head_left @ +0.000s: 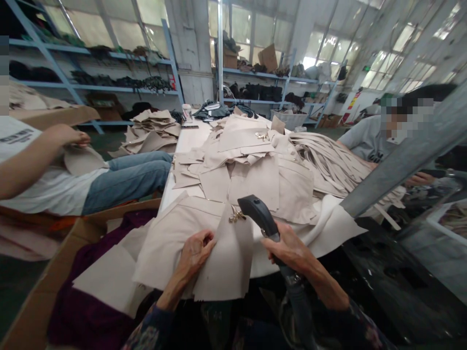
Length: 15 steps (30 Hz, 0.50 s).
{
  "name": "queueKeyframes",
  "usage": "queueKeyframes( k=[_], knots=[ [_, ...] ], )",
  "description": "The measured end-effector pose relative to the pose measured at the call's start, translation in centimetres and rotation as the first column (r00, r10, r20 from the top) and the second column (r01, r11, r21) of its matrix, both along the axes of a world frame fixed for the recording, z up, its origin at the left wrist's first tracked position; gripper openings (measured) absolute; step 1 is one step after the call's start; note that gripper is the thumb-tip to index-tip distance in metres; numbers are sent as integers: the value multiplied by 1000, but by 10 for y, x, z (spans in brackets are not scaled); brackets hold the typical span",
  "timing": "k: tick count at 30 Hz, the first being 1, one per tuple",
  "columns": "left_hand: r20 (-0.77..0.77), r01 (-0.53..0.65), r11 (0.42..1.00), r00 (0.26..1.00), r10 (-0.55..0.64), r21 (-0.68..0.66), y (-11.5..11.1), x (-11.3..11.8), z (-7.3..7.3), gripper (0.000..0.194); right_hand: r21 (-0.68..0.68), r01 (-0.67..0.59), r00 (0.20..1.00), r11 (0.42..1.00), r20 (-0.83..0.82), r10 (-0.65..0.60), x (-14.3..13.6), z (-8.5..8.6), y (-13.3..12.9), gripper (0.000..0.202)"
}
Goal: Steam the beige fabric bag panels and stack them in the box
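In the head view my left hand (pixel 197 250) pinches the edge of a beige fabric piece (pixel 226 262) that has gold-coloured metal hardware (pixel 237 217) at its upper end. The piece hangs over the near table edge. Beneath and left of it lies another beige panel (pixel 164 238). My right hand (pixel 292 245) is wrapped around the handle of a black handheld steamer (pixel 257 209), whose thick hose (pixel 301 306) runs down toward my lap. The steamer's head is raised just right of the metal hardware; whether it touches the fabric I cannot tell.
A pile of beige fabric pieces (pixel 251 180) covers much of the white table (pixel 189 141), with beige strips (pixel 332 160) at right. A slanted metal pole (pixel 401 160) crosses the right side. People sit at both sides. A cardboard box (pixel 40 287) holding purple cloth stands at lower left.
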<state>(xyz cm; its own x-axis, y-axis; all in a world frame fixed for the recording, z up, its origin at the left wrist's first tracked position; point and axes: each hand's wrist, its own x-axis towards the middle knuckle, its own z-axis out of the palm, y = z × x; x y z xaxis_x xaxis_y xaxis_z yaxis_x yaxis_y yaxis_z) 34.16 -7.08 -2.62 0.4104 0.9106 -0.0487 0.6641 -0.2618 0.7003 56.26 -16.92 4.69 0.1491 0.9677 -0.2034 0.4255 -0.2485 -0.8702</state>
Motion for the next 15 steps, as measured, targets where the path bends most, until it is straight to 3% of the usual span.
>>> queueKeyframes(
  k=[3,7,10,15],
  knots=[
    [13,2,1000,1000,-2,3,1,-1,-2,18,-18,-33,999,999,-27,32,7,0,-5,9],
    [22,12,1000,1000,-12,5,1,-2,-6,19,-57,-134,988,989,-81,129,-1,-16,-6,8],
    [17,17,1000,1000,-17,0,2,-3,-8,19,-57,-140,987,988,-84,135,-9,-22,2,9],
    [0,7,1000,1000,-7,19,3,-2,-4,22,20,-37,998,999,-52,38,4,-3,6,7]
  ],
)
